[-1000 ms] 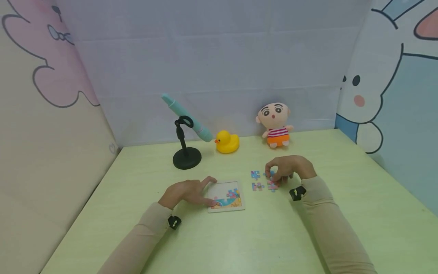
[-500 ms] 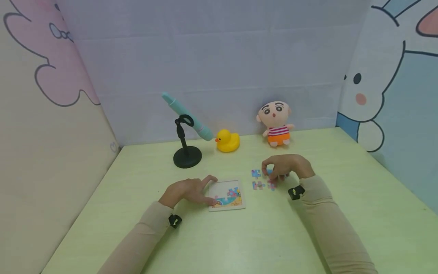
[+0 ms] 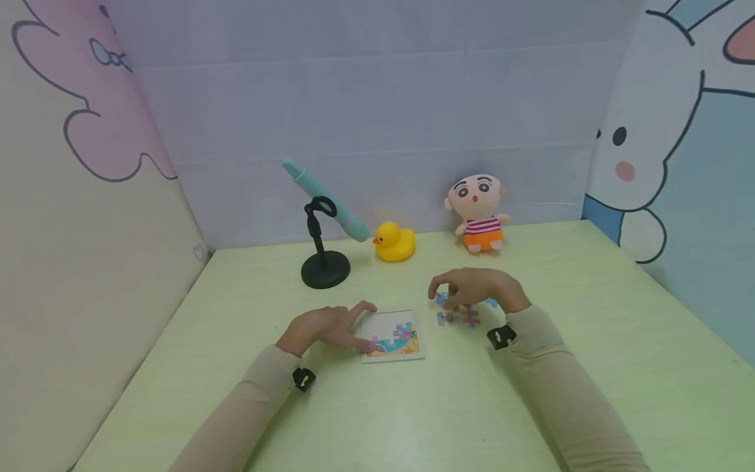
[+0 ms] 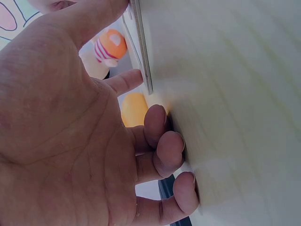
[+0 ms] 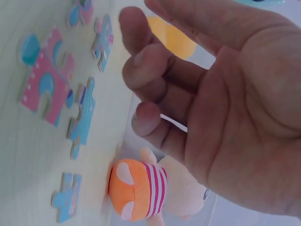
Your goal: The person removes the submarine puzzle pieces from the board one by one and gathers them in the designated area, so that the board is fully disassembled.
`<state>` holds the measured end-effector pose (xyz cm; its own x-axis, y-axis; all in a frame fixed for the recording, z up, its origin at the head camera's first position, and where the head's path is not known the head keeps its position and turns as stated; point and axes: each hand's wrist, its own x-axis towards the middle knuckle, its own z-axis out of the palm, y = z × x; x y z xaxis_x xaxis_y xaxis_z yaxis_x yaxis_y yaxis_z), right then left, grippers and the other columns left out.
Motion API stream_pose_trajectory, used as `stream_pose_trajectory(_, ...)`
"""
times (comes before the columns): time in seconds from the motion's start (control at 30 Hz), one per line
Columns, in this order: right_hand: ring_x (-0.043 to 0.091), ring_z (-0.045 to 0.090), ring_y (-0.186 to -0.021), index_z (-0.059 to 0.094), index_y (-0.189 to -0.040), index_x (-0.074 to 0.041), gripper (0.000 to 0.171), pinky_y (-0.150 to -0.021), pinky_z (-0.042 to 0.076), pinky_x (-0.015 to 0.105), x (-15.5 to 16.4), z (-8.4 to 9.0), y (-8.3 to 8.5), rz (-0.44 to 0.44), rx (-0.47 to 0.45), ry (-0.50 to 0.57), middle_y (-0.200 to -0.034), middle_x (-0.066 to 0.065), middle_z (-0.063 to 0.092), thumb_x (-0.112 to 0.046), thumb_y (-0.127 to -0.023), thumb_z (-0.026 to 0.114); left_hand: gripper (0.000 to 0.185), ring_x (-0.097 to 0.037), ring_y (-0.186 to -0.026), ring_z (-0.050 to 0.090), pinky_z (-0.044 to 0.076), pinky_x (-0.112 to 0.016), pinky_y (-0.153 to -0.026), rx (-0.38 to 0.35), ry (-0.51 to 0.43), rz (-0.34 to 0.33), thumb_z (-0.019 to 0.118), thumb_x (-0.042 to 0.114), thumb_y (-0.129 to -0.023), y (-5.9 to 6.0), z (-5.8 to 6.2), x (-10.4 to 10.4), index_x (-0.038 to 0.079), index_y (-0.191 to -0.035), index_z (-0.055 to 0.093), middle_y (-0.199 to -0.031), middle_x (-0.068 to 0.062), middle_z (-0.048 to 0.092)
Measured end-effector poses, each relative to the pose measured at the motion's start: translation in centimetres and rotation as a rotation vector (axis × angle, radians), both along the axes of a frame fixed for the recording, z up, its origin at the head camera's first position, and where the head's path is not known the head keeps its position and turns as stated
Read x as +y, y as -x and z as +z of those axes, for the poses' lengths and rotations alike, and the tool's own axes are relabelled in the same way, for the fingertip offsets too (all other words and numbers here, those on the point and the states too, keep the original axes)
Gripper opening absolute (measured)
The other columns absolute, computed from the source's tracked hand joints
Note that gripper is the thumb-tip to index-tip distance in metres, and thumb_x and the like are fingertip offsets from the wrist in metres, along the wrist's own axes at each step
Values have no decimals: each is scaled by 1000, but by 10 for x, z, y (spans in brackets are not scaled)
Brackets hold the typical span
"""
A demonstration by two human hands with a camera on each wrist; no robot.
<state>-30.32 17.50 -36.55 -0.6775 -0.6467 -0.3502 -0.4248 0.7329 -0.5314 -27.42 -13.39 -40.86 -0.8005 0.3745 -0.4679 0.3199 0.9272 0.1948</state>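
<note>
A small square puzzle tray [image 3: 393, 359] lies on the table in the head view, with several joined pieces along its lower part. My left hand [image 3: 324, 330] rests at its left side, thumb and forefinger spread and touching the tray; in the left wrist view the forefinger [image 4: 126, 82] meets the tray's edge. To the right, my right hand [image 3: 474, 286] hovers over loose puzzle pieces, fingers bent loosely. The right wrist view shows a pink castle piece [image 5: 57, 89] and a blue piece [image 5: 66, 197] lying below the fingers. No piece shows in that hand; its forefinger and thumb tips are partly out of view.
Behind the hands stand a black stand [image 3: 325, 269] holding a turquoise microphone-like tube [image 3: 333, 204], a yellow rubber duck [image 3: 395, 242] and a plush doll [image 3: 479, 213]. A pale wall [image 3: 377, 98] closes off the table's back.
My right hand has shifted left across the loose pieces, uncovering a blue piece on its right and covering part of the left one. The left hand stays on the tray.
</note>
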Motion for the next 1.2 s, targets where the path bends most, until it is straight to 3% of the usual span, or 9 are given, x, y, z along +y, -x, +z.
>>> stream_pose_trajectory(0.23, 18, 58, -69, 63, -122, -15, 25, -70, 47, 31, -18, -7, -1, 19, 94, 0, -83, 3, 62, -11, -97, 65, 78, -24, -88, 56, 46, -40, -81, -13, -3, -1, 65, 64, -86, -2, 6, 0, 39, -150, 27, -102, -5, 56)
stream_pose_trajectory(0.37, 22, 61, -65, 62, -120, -14, 24, -67, 48, 30, -32, -12, -3, 28, 68, 15, -83, 6, 64, -11, -97, 65, 78, -24, -88, 55, 46, -41, -82, -11, 5, 7, 65, 64, -87, -3, 8, 1, 39, -150, 27, -101, -5, 55)
stream_pose_trajectory(0.73, 17, 54, -64, 61, -109, -20, 18, -53, 44, 28, -58, -21, -13, 8, 29, -60, -86, 1, 59, -22, -95, 71, 79, -25, -86, 55, 46, -42, -79, -13, -25, 0, 66, 64, -86, -3, 6, 0, 38, -150, 27, -99, -7, 55)
stream_pose_trajectory(1.2, 11, 44, -65, 58, -102, -18, 16, -62, 36, 25, -73, -31, -18, 106, 118, 6, -73, -2, 48, -18, -94, 72, 78, -24, -81, 55, 45, -38, -73, -2, -3, -41, 64, 64, -87, -2, 7, 0, 36, -150, 27, -95, -7, 53)
